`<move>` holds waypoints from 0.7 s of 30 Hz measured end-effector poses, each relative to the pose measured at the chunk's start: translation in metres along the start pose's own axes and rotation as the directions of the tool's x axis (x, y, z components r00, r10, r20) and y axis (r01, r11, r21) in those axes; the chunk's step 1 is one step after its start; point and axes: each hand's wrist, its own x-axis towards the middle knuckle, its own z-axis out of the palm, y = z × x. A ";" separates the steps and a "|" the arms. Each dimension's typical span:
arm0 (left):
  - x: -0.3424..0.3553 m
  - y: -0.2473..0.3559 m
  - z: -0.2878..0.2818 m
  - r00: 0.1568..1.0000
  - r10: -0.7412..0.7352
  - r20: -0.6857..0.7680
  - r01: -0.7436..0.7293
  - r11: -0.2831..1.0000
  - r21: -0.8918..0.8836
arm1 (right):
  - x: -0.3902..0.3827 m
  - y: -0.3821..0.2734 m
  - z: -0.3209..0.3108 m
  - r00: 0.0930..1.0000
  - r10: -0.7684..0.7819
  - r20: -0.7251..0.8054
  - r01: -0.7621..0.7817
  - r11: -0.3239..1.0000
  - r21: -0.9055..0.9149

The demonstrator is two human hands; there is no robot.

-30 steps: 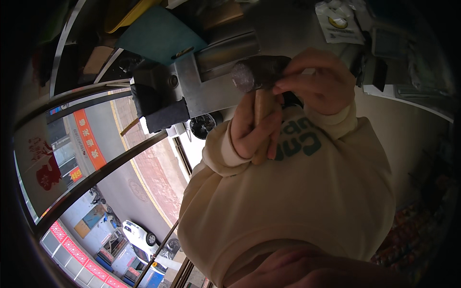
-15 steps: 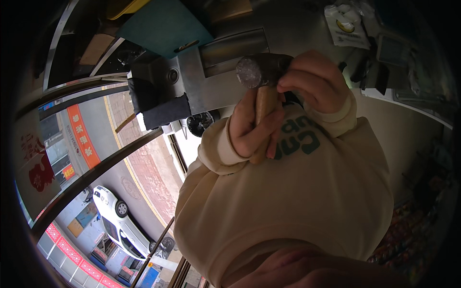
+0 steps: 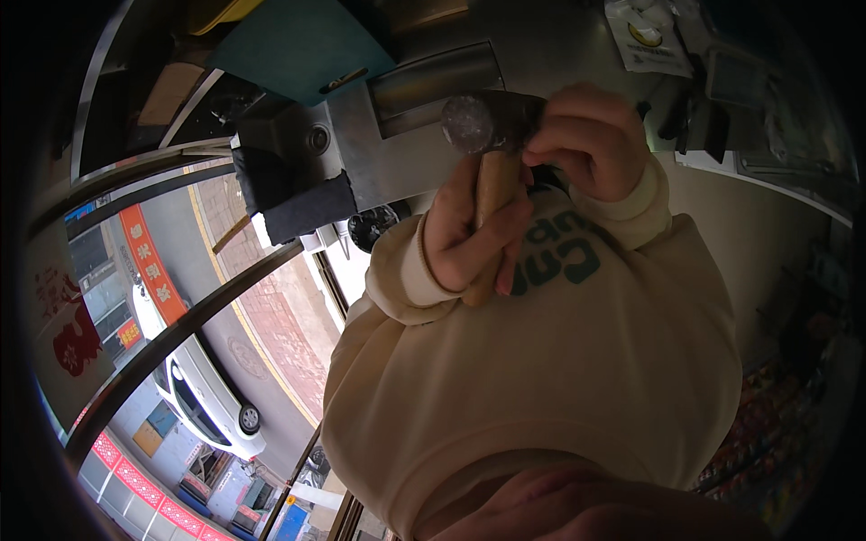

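**Club hammer [image 3: 493, 142] held up, grip unchanged**

Left hand [image 3: 471, 230] clasped round wooden handle [image 3: 494, 187]; right hand [image 3: 593, 140] has fingertips at hammer head's [image 3: 503, 115] right end, can't tell if gripping; hammer in air by steel counter's [image 3: 392, 167] near edge

Vs half a second ago: only white car [image 3: 203, 392] outside clearly shifted, so likely a steady hold

Black cloth [image 3: 311, 209] over counter's near left corner
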 end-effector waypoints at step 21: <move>0.037 -0.018 0.064 0.995 0.026 -0.095 -0.026 1.000 0.005 | -0.008 0.014 -0.066 0.991 -0.128 0.023 0.130 0.989 -0.064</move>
